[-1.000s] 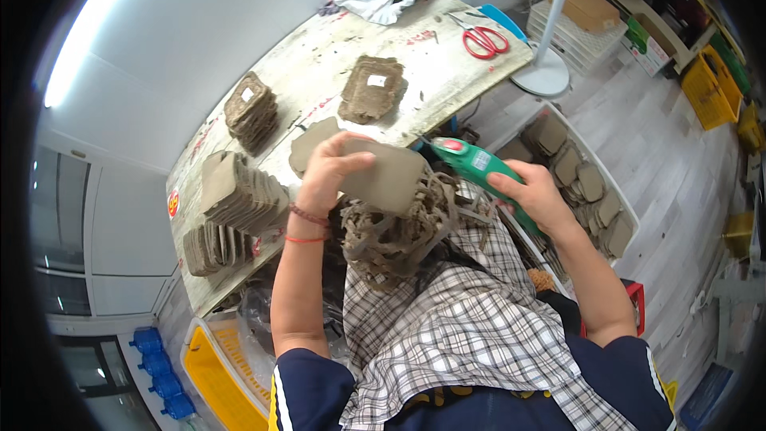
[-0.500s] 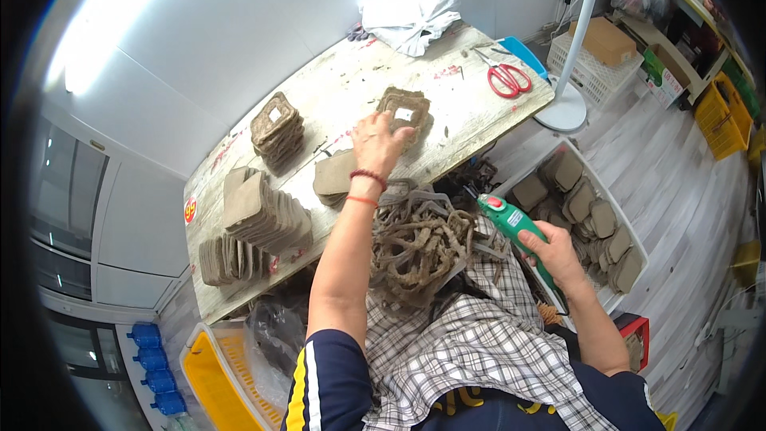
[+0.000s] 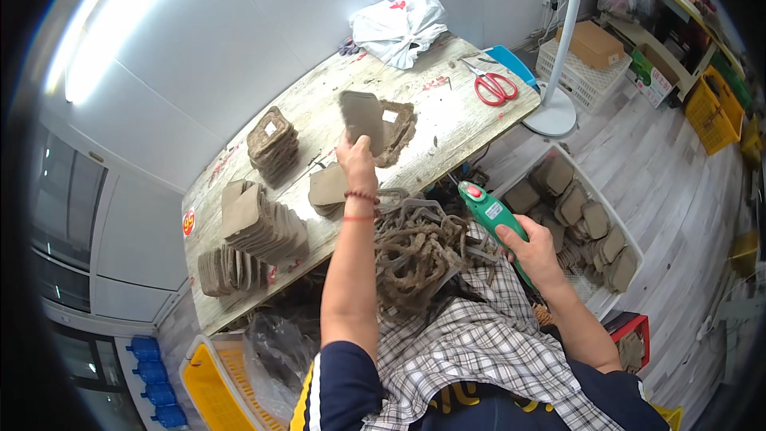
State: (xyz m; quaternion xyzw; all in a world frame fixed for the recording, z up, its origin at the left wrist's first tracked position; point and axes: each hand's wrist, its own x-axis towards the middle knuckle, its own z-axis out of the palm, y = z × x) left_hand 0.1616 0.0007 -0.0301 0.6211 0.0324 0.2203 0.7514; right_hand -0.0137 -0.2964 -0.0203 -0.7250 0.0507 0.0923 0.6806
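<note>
My left hand (image 3: 357,161) grips a flat grey-brown pad (image 3: 361,118) with rounded corners, lifted and tilted above the table. Just right of it lies a rough-edged brown piece (image 3: 394,152) with a white label, partly hidden by the pad. Below my left wrist, a low stack of smooth pads (image 3: 325,190) sits near the table edge. My right hand (image 3: 531,251) is wrapped around a green handheld power tool (image 3: 492,212) with a red button, its tip pointing up and left. Between my arms is a heap of fuzzy brown trimmed strips (image 3: 419,251).
On the table (image 3: 447,132) are a rough stack (image 3: 272,144), smooth pad stacks (image 3: 259,219), red scissors (image 3: 495,88) and a white plastic bag (image 3: 399,28). To the right, a white crate (image 3: 630,275) contains pads. A fan stand (image 3: 565,40) rises behind it. A yellow basket (image 3: 209,383) stands lower left.
My left hand has come off the labelled piece and moved slightly left, now with a smooth pad raised in it. The power tool has shifted a little left.
</note>
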